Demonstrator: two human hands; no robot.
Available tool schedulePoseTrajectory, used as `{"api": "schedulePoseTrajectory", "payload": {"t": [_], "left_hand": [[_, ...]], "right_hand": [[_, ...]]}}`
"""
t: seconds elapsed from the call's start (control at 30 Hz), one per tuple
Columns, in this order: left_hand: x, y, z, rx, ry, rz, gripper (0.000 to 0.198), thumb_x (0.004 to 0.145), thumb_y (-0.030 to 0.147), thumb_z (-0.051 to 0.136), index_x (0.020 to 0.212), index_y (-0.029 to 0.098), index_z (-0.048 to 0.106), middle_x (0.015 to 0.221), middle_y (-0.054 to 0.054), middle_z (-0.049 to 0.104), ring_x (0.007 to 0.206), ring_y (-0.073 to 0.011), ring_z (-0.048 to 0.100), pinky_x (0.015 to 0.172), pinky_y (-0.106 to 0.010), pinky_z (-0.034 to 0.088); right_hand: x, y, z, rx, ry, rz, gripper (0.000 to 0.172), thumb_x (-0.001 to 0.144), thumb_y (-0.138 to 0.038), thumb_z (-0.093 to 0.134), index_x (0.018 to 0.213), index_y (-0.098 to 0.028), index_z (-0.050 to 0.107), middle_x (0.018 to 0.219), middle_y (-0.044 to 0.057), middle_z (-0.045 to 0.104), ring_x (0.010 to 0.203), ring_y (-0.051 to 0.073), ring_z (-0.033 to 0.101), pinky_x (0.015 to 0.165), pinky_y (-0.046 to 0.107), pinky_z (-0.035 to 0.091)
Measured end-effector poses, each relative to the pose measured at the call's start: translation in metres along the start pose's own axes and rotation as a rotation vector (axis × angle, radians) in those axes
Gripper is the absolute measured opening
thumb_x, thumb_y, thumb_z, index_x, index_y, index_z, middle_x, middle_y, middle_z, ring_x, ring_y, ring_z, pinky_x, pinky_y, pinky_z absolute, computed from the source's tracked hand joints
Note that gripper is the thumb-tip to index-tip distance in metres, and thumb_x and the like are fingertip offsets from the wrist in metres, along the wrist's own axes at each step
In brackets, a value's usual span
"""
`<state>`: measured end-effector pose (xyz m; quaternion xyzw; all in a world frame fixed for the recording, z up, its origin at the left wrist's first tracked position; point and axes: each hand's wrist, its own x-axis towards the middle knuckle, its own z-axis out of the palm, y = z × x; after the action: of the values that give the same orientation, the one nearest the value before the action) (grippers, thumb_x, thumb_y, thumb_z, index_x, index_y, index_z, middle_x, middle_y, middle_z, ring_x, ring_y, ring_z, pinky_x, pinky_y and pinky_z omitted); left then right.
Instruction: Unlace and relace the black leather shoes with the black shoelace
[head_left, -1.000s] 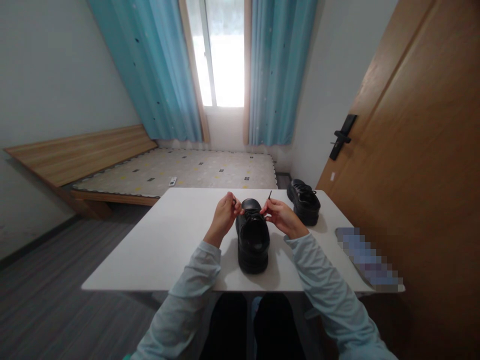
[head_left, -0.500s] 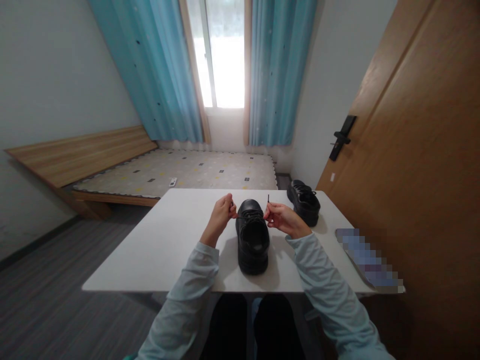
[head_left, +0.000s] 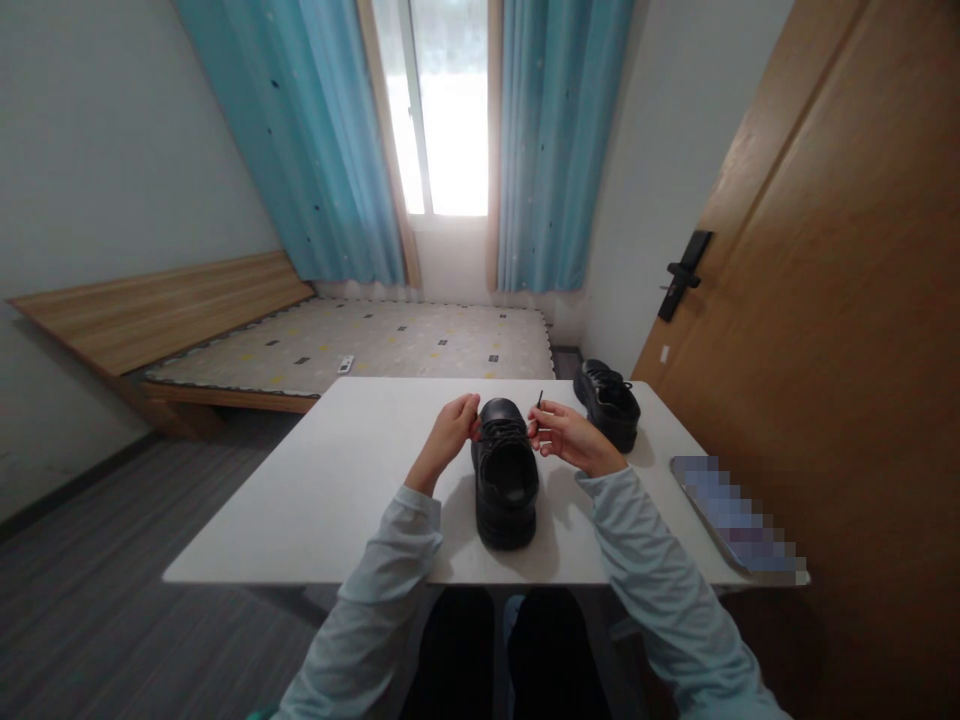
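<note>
A black lace-up shoe (head_left: 505, 480) stands on the white table (head_left: 337, 480) right in front of me, its toe pointing away. My left hand (head_left: 454, 432) is closed in a pinch at the shoe's left side, on a lace end. At the shoe's right side my right hand (head_left: 562, 435) pinches the other lace end (head_left: 539, 400), whose tip sticks up above the fingers. A second black shoe (head_left: 609, 402) sits at the table's far right, untouched.
A blurred flat object (head_left: 731, 515) lies at the table's right edge. A wooden door (head_left: 825, 300) with a black handle stands close on the right. Beyond the table are a low bed (head_left: 360, 345) with a small remote, a window and blue curtains.
Both hands have moved slightly inward toward the shoe, still pinching the lace ends. The shoes have not moved.
</note>
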<state>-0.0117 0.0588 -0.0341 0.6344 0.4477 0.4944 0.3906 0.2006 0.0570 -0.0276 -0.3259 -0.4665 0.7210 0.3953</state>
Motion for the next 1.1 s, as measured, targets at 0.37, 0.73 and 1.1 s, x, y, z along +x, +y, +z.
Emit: {"api": "schedulePoseTrajectory", "payload": {"t": [0.37, 0.73, 1.1], "left_hand": [[-0.007, 0.003, -0.008, 0.276, -0.027, 0.124, 0.025, 0.088, 0.042, 0.047, 0.08, 0.019, 0.051, 0.056, 0.006, 0.045, 0.054, -0.0107, 0.045, 0.055, -0.023, 0.034], [-0.008, 0.006, -0.019, 0.569, -0.215, 0.303, 0.008, 0.077, 0.029, 0.069, 0.078, 0.021, 0.072, 0.067, 0.002, 0.053, 0.06, -0.0113, 0.048, 0.061, -0.023, 0.036], [-0.01, 0.003, -0.024, 0.718, -0.182, 0.5, 0.008, 0.075, 0.017, 0.069, 0.081, 0.023, 0.071, 0.084, -0.004, 0.069, 0.087, -0.0202, 0.055, 0.083, -0.034, 0.041]], "right_hand": [[-0.007, -0.014, -0.008, -0.076, -0.127, -0.07, 0.08, 0.083, -0.076, 0.028, 0.07, -0.009, 0.069, 0.077, 0.015, 0.069, 0.066, 0.018, 0.065, 0.066, 0.033, 0.054], [-0.014, -0.022, -0.005, -0.678, -0.078, -0.199, 0.022, 0.075, -0.031, 0.066, 0.089, -0.014, 0.071, 0.071, 0.004, 0.068, 0.066, 0.014, 0.062, 0.065, 0.027, 0.048], [-0.013, -0.021, -0.002, -1.022, -0.205, -0.244, 0.024, 0.078, -0.034, 0.065, 0.067, -0.014, 0.071, 0.065, 0.002, 0.058, 0.055, 0.01, 0.051, 0.052, 0.022, 0.038]]}}
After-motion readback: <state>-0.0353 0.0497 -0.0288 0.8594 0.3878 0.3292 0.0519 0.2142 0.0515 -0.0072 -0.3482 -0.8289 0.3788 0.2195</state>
